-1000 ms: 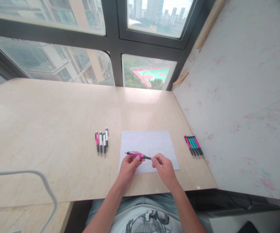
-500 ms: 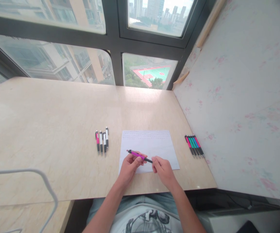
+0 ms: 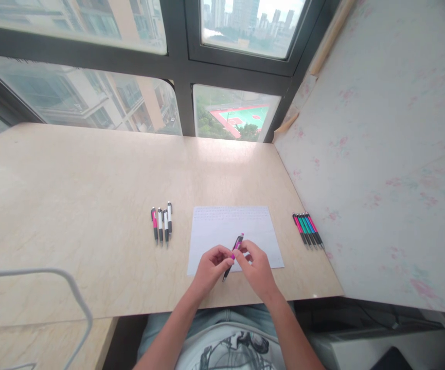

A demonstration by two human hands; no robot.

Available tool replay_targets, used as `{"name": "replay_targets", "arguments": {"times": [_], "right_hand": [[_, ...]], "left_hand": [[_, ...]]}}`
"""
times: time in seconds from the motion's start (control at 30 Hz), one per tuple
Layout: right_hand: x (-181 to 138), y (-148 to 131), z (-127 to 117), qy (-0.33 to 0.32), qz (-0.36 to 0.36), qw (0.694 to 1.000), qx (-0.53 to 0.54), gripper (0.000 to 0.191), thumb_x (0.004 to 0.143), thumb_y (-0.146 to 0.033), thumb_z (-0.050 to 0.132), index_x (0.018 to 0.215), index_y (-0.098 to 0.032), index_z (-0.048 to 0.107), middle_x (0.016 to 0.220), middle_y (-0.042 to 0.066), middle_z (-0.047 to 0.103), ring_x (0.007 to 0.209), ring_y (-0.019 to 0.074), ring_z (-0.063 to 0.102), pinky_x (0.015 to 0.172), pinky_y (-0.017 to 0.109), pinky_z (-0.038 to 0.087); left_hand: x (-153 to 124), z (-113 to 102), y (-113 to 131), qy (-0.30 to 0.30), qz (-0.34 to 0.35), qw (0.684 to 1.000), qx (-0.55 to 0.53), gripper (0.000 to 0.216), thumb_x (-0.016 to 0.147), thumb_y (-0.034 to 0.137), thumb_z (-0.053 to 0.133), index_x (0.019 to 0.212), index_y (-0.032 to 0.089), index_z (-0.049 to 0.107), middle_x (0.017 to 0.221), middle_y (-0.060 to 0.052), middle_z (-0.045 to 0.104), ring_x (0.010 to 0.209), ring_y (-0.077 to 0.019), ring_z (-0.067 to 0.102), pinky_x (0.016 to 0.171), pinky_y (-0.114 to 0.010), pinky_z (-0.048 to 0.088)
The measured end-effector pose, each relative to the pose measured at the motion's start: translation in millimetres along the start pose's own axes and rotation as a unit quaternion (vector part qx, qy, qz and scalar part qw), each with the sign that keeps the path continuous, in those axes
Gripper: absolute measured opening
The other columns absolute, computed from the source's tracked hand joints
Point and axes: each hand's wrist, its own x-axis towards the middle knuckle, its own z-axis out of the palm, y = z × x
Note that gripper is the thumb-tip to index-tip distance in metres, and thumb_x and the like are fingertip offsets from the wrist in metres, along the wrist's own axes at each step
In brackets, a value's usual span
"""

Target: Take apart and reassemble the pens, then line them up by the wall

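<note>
A purple and black click pen is held between both hands above the lower part of a white sheet of paper. Its clip end points up and away, its dark tip down toward me. My left hand is closed, pinching the pen's lower half from the left. From the right, my right hand closes thumb and fingers on the barrel. Rows of handwriting run along the paper's top edge; the fingers partly hide the pen's middle.
Several pens, one pink and the others white, lie left of the paper. Another row of pink, green and blue pens lies by the wallpapered wall. A grey cable arches over the table at lower left. Windows stand behind.
The pen has swung from lying crosswise, clip end left, to steeply tilted with its clip end away from me. My right hand has shifted from the tip end to the barrel.
</note>
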Motion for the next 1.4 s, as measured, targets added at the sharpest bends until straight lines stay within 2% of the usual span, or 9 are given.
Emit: {"name": "replay_targets", "arguments": {"times": [0.07,0.17,0.3,0.37,0.5,0.6,1.03,1.2,1.4], "right_hand": [[0.6,5.5,-4.9,0.021,0.029,0.997,0.064,0.023,0.091,-0.039,0.052,0.088,-0.018,0.061,0.080,0.005,0.065,0.072,0.0173,0.062,0.055,0.025,0.048],[2.4,11.7,-18.3,0.083,0.053,0.983,0.155,0.030,0.090,-0.041,0.053,0.109,-0.019,0.055,0.086,0.006,0.067,0.072,0.0177,0.063,0.055,0.027,0.051],[4.4,14.2,-37.5,0.185,0.043,0.959,0.210,0.059,0.086,-0.036,0.061,0.137,-0.023,0.034,0.093,0.006,0.069,0.074,0.0176,0.065,0.058,0.028,0.051],[4.9,17.1,-44.9,0.224,0.035,0.950,0.216,0.065,0.085,-0.034,0.064,0.140,-0.023,0.031,0.093,0.006,0.069,0.074,0.0176,0.065,0.059,0.028,0.050],[5.1,29.2,-54.8,0.279,0.034,0.940,0.195,0.058,0.082,-0.035,0.067,0.132,-0.019,0.043,0.089,0.007,0.069,0.074,0.0170,0.064,0.061,0.027,0.049],[5.0,35.6,-58.2,0.283,0.040,0.939,0.192,0.056,0.081,-0.037,0.068,0.130,-0.019,0.048,0.088,0.007,0.069,0.073,0.0163,0.063,0.062,0.027,0.049],[5.7,39.9,-62.3,0.295,0.052,0.934,0.197,0.057,0.082,-0.039,0.067,0.132,-0.021,0.048,0.090,0.006,0.069,0.072,0.0152,0.064,0.064,0.027,0.050],[6.1,40.5,-62.8,0.285,0.058,0.933,0.213,0.064,0.083,-0.037,0.066,0.140,-0.024,0.039,0.088,0.004,0.066,0.075,0.0162,0.064,0.065,0.029,0.053],[7.2,46.4,-57.8,0.260,0.069,0.931,0.248,0.068,0.083,-0.036,0.064,0.144,-0.031,0.032,0.094,0.002,0.060,0.082,0.0172,0.063,0.075,0.039,0.058]], "left_hand": [[0.1,0.5,2.7,-0.007,-0.002,1.000,-0.003,0.022,0.080,0.038,0.066,0.082,0.016,0.066,0.071,-0.002,0.063,0.065,-0.0151,0.053,0.063,-0.027,0.042],[0.9,0.6,4.8,-0.001,0.001,1.000,-0.005,0.023,0.085,0.039,0.059,0.084,0.016,0.066,0.072,-0.003,0.065,0.066,-0.0157,0.055,0.064,-0.027,0.043],[2.0,0.2,3.6,0.009,0.005,1.000,-0.014,0.024,0.087,0.039,0.057,0.084,0.017,0.066,0.076,-0.005,0.067,0.067,-0.0165,0.056,0.065,-0.028,0.043],[2.4,-0.1,2.8,0.006,0.002,1.000,-0.016,0.024,0.087,0.039,0.057,0.085,0.016,0.066,0.077,-0.005,0.067,0.067,-0.0165,0.056,0.065,-0.028,0.043],[2.9,-0.1,2.8,0.011,-0.005,1.000,-0.023,0.024,0.086,0.039,0.059,0.085,0.017,0.066,0.078,-0.005,0.068,0.068,-0.0169,0.057,0.066,-0.028,0.044],[3.1,0.1,3.4,0.017,-0.010,0.999,-0.026,0.024,0.085,0.039,0.059,0.085,0.017,0.067,0.077,-0.005,0.068,0.068,-0.0169,0.057,0.066,-0.028,0.044],[3.0,-0.5,2.0,0.010,-0.005,1.000,-0.022,0.023,0.086,0.038,0.059,0.086,0.017,0.067,0.078,-0.006,0.068,0.069,-0.0164,0.058,0.067,-0.028,0.045],[3.3,-0.4,0.8,0.013,-0.013,1.000,-0.022,0.022,0.086,0.038,0.059,0.087,0.017,0.066,0.079,-0.006,0.068,0.070,-0.0174,0.058,0.067,-0.028,0.045],[3.1,0.3,1.6,0.016,-0.014,0.999,-0.029,0.022,0.085,0.038,0.060,0.086,0.017,0.067,0.078,-0.005,0.068,0.070,-0.0174,0.058,0.067,-0.028,0.045]]}}
